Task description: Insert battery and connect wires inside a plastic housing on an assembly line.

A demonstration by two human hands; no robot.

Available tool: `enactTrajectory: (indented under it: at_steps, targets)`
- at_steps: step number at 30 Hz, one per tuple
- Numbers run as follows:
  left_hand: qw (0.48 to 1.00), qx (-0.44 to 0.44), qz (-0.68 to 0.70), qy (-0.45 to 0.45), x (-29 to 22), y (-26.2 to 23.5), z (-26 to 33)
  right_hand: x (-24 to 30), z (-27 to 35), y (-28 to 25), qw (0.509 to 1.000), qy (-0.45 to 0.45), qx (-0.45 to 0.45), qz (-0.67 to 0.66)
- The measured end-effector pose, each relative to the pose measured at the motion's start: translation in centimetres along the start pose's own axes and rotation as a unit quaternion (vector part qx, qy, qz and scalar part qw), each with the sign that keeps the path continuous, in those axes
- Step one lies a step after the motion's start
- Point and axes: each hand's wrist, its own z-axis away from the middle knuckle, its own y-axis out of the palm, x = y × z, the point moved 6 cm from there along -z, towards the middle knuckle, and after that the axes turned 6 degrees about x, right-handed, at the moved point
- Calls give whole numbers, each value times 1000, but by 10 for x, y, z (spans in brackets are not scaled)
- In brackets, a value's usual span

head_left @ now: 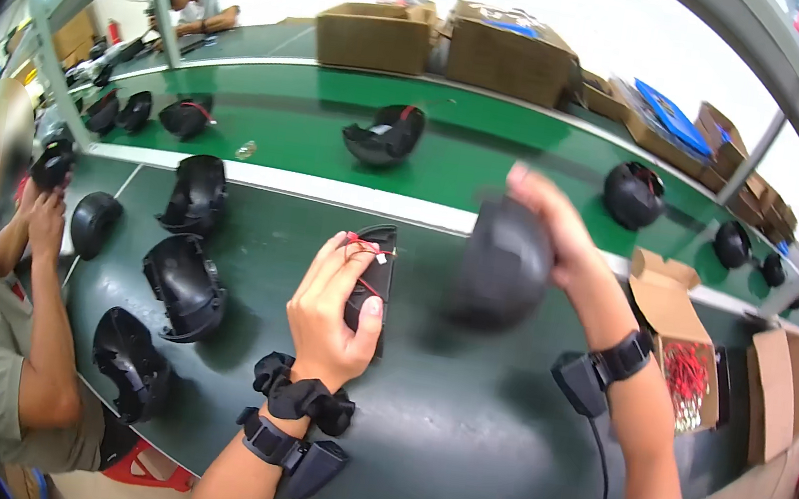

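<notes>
Well left of the left fingers, three curved black shells [182,290] lie in a column on the desk [414,443]. The left hand [332,313] rests over a black part [379,279] with red wires [366,246], its fingers laid across and its thumb alongside; I cannot tell whether they grip or only steady it. Right of those fingers, the right hand's [557,220] fingers grip a blurred dark dome [503,271] by its far right side. Below and right of them sits an open carton [660,302] of red leads [684,376]. The step in hand seems to be handling dome and wired part separately; the next move probably calls for a steady right grip and wires clear of edges.
</notes>
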Motion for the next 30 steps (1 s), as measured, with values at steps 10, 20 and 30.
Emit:
enactTrajectory:
  at_steps: [10, 20, 30]
  targets:
    - [979, 112, 138, 102, -72, 44, 12, -3, 72, -69, 790, -155, -55, 590]
    - [976, 114, 154, 105, -80, 44, 21, -34, 153, -35, 849, -173, 46, 497]
    - [972, 195, 117, 66, -115, 53, 32, -80, 168, -41, 994, -102, -36, 33]
